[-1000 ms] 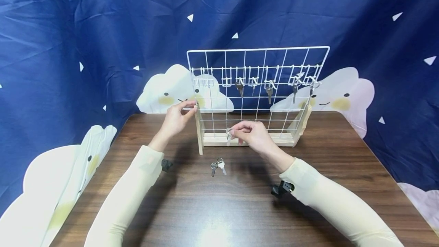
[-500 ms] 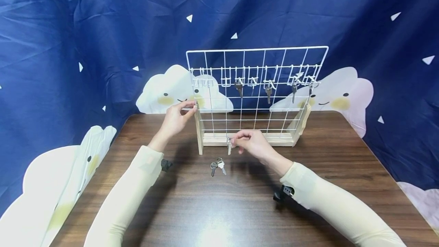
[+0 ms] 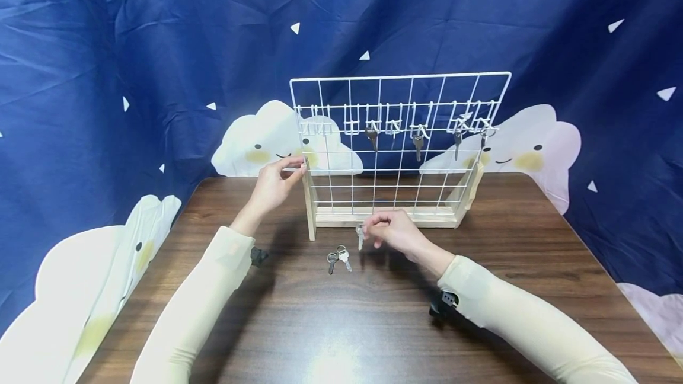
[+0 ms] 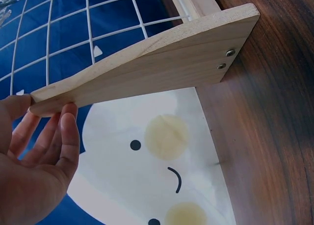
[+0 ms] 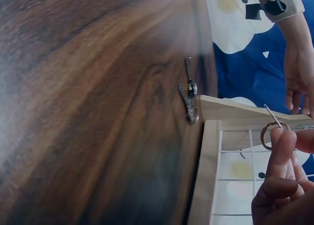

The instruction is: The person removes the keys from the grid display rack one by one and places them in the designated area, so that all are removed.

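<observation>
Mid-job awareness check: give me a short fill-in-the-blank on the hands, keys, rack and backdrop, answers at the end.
1. The key held above the table is pinched by the person's ____ hand.
2. The left hand grips a side panel of the rack, made of ____.
3. The number of loose keys lying on the table is ____.
4. Behind the white clouds, the backdrop is mostly ____ in colour.

Missing words: right; wood; two; blue.
</observation>
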The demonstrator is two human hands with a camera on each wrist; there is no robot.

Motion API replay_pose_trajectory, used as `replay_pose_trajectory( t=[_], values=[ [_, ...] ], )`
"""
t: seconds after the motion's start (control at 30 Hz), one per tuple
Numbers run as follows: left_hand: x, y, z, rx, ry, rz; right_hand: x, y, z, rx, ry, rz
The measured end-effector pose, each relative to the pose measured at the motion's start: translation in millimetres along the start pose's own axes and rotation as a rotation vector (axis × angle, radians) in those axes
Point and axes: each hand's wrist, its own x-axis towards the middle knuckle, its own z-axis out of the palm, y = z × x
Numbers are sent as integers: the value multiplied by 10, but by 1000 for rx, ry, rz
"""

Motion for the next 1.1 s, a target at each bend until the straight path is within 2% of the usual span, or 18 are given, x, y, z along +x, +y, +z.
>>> replay_pose_trajectory(
  t=[0.37, 0.67, 1.1],
  values=[
    [0, 0, 1, 4, 5, 10, 54, 144, 27, -40, -38, 74],
    [-12, 12, -5, 10, 11, 20, 68, 295, 58, -65, -91, 98],
    [-2, -16, 1, 3, 2, 18, 87, 463, 66, -114, -109, 110]
  ],
)
